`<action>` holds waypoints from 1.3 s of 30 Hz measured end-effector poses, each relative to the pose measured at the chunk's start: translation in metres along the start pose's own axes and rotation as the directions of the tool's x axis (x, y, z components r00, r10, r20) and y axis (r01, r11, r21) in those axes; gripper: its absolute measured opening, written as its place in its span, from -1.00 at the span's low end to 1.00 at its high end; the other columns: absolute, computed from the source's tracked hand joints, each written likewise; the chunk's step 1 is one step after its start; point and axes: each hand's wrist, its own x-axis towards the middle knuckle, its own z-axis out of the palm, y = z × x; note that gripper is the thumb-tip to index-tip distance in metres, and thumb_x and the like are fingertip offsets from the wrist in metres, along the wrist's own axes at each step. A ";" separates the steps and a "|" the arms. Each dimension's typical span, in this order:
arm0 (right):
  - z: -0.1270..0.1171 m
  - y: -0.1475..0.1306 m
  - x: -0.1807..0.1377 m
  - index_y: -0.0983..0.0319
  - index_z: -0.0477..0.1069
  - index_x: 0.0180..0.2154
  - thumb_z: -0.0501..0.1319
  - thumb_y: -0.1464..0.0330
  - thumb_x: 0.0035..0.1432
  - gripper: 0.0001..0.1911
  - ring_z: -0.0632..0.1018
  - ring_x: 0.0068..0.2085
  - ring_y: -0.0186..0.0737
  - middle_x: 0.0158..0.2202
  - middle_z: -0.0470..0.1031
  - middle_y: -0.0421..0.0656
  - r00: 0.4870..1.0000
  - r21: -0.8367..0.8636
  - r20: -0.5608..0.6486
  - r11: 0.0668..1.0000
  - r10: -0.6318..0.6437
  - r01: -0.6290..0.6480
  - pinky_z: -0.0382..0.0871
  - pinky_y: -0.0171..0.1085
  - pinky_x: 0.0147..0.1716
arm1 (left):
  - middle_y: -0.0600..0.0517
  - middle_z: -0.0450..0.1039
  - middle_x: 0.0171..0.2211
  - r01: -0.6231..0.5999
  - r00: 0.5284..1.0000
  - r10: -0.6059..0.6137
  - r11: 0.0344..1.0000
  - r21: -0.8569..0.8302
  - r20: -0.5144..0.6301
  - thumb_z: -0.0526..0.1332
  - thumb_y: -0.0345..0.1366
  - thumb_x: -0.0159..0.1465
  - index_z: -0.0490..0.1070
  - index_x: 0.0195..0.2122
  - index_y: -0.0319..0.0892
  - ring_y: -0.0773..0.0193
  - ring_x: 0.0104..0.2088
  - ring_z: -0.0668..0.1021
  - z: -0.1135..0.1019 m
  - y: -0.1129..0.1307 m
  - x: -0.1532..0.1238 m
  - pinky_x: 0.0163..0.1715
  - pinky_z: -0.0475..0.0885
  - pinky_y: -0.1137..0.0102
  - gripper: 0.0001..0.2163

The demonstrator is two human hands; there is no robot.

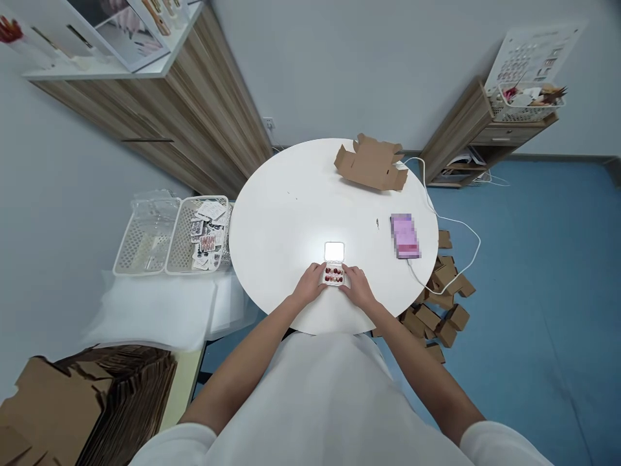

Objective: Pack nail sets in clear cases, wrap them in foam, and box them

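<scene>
Left hand (310,282), right hand (357,287) grip nail case (334,274); phone (404,236) near

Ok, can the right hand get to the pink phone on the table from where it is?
Probably yes. The right hand holds the nail case together with the left hand, and only bare table lies between it and the phone. It would have to let go of the case first.
</scene>
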 end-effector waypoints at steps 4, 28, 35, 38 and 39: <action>-0.002 0.005 0.010 0.13 0.04 0.11 0.19 0.35 -0.05 -0.34 0.26 -0.03 -0.06 -0.07 0.22 -0.09 0.996 -0.021 0.050 0.998 0.068 -0.067 0.21 -0.11 -0.09 | -0.04 0.21 -0.15 0.099 0.993 -0.104 0.992 0.081 0.053 0.21 -0.39 0.04 0.06 0.09 -0.09 0.20 -0.17 0.38 0.004 0.002 0.010 -0.22 0.34 0.33 -0.43; -0.004 -0.001 0.014 0.14 0.03 0.13 0.19 0.39 -0.05 -0.31 0.31 -0.07 -0.09 -0.08 0.24 -0.06 0.995 -0.131 0.071 0.989 0.074 -0.064 0.21 -0.16 -0.13 | -0.12 0.16 -0.06 0.099 0.993 -0.102 0.994 0.052 0.057 0.13 -0.41 0.08 -0.06 0.16 -0.15 0.17 -0.10 0.36 0.019 -0.005 0.010 -0.15 0.31 0.30 -0.40; -0.001 -0.005 0.012 0.15 -0.01 0.14 0.18 0.38 -0.05 -0.30 0.32 -0.06 -0.08 -0.05 0.23 -0.04 0.995 -0.173 0.056 0.982 0.086 -0.075 0.21 -0.15 -0.12 | -0.15 0.16 -0.06 0.078 0.996 -0.079 0.996 0.038 0.044 0.12 -0.44 0.07 -0.08 0.17 -0.21 0.12 -0.05 0.34 0.020 -0.005 0.010 -0.13 0.29 0.27 -0.38; -0.002 -0.008 0.011 0.18 -0.07 0.16 0.18 0.40 -0.05 -0.26 0.33 -0.05 -0.09 -0.05 0.24 -0.03 0.993 -0.167 0.040 0.981 0.108 -0.100 0.22 -0.15 -0.11 | -0.16 0.17 -0.06 0.096 0.995 -0.096 0.995 -0.003 0.026 0.14 -0.44 0.05 -0.10 0.17 -0.23 0.11 -0.05 0.34 0.019 -0.003 0.009 -0.11 0.28 0.26 -0.34; -0.003 -0.008 0.010 0.19 -0.08 0.17 0.18 0.40 -0.06 -0.24 0.33 -0.04 -0.09 -0.05 0.24 -0.03 0.993 -0.149 0.035 0.983 0.112 -0.105 0.23 -0.15 -0.11 | -0.16 0.18 -0.07 0.100 0.995 -0.100 0.995 -0.028 0.016 0.15 -0.44 0.03 -0.09 0.17 -0.23 0.11 -0.05 0.34 0.019 -0.003 0.007 -0.11 0.27 0.25 -0.33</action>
